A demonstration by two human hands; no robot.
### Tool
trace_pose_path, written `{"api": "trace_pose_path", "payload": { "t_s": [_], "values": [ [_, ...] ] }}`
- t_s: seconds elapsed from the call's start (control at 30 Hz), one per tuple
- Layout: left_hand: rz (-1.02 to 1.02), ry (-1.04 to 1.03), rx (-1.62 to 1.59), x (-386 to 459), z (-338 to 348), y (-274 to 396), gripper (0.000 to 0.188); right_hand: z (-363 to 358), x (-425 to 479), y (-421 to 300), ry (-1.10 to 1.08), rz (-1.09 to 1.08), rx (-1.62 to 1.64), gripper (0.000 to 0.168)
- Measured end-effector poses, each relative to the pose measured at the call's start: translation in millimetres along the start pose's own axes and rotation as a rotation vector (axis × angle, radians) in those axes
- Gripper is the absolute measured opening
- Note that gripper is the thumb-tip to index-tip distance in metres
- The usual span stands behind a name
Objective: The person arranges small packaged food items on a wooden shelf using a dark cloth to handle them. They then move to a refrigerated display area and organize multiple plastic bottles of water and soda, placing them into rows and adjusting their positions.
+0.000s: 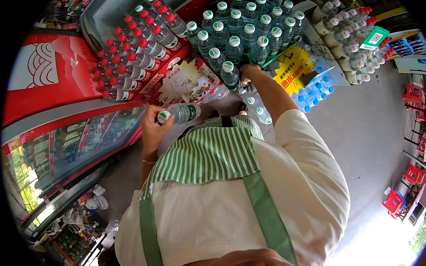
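My left hand point(152, 127) is closed around the neck of a clear plastic water bottle point(185, 112) with a white and green cap. The bottle lies tilted in front of my striped apron, its base pointing right. My right hand point(250, 73) reaches forward to the front edge of a block of upright water bottles point(234, 47) with the same kind of cap. Its fingers are partly hidden beside the front bottle point(230, 73), so what they grip is unclear. Just below that hand, more capped bottles point(259, 110) stand low, near the floor.
Red-capped bottles point(132, 56) stand in rows at left, beside a red glass-fronted cooler point(86, 140). A yellow price sign point(292, 66) hangs at right, above blue-capped bottles point(314, 95). White-capped bottles point(347, 49) stand farther right. Red stools point(413, 173) stand along the far right.
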State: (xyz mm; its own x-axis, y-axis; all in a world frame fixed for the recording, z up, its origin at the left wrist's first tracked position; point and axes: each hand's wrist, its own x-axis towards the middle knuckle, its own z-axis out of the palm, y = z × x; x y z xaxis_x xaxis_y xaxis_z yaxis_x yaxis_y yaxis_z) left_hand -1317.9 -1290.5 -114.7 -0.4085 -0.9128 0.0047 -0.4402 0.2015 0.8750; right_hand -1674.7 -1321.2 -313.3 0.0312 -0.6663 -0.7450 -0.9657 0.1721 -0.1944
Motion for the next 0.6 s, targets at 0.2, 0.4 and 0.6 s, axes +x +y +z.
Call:
{"api": "trace_pose_path", "payload": {
  "t_s": [0.2,0.4,0.6],
  "values": [
    [-0.057,-0.004,0.034,-4,-1,-7,0.027,19,-8,10,0.185,-0.072,0.110,0.038],
    [-0.033,-0.027,0.027,5,7,-1,0.026,86,44,51,0.679,-0.421,0.367,0.041],
    [-0.030,-0.055,0.002,12,16,4,0.026,12,31,21,0.222,-0.256,0.088,0.034]
  ]
}}
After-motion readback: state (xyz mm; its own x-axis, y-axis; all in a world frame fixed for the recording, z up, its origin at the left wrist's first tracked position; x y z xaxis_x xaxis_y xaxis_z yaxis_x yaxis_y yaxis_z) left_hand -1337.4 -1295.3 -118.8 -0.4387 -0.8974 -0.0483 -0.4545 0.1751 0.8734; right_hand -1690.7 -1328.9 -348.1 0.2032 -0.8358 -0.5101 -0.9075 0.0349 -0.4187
